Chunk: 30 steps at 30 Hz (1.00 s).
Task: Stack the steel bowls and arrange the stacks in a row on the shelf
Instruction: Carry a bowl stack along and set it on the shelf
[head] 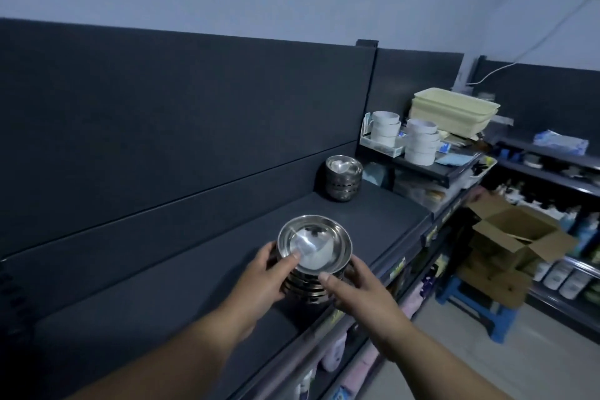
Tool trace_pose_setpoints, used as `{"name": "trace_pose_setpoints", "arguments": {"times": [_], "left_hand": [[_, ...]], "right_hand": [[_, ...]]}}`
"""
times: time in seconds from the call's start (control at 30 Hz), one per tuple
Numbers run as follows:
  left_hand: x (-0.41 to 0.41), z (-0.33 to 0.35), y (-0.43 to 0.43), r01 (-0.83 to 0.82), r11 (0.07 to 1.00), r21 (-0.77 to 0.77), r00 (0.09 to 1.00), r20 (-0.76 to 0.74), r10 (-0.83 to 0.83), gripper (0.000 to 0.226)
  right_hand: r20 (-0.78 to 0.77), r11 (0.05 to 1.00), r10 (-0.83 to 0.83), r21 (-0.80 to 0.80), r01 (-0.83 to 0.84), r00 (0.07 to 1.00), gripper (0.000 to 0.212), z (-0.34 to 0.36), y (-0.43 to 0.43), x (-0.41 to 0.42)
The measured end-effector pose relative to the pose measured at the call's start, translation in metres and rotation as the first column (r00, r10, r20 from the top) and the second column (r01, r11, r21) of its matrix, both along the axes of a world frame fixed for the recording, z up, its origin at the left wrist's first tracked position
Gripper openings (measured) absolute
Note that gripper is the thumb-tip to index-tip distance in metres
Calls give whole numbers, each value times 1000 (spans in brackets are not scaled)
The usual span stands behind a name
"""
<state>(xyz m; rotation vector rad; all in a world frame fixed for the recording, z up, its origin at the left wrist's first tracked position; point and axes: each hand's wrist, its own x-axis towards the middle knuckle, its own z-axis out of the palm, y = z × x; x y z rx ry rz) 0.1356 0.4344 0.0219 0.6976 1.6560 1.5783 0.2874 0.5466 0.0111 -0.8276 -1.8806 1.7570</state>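
A stack of steel bowls point(314, 248) stands on the dark shelf point(201, 295) near its front edge. My left hand point(264, 279) grips the stack's left side, thumb on the top bowl's rim. My right hand point(352, 286) holds the right side, thumb against the front rim. A second stack of steel bowls point(343, 182) stands farther back on the same shelf, near the back panel, with neither hand on it.
White round containers point(420, 143) and cream plastic tubs point(454, 112) sit on a raised shelf beyond the far stack. An open cardboard box point(516, 237) rests on a blue stool point(480, 308) in the aisle to the right. Bottles fill the lower shelves.
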Motion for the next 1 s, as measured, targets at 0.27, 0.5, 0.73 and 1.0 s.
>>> {"name": "trace_pose_setpoints", "arguments": {"times": [0.27, 0.5, 0.73, 1.0], "left_hand": [[-43, -7, 77, -88, 996, 11, 995, 43, 88, 33], [-59, -14, 170, -308, 951, -1, 948, 83, 307, 27], [-77, -26, 231, -494, 868, -37, 863, 101, 496, 42], [-91, -39, 254, -567, 818, -94, 818, 58, 573, 44]], "right_hand": [[-49, 994, 84, -71, -87, 995, 50, -4, 85, -60], [-31, 969, 223, -99, -225, 974, 63, -12, 197, -102], [-6, 912, 384, -155, -380, 923, 50, -17, 275, -146], [9, 899, 413, -160, -407, 911, 60, -39, 300, -180]]}}
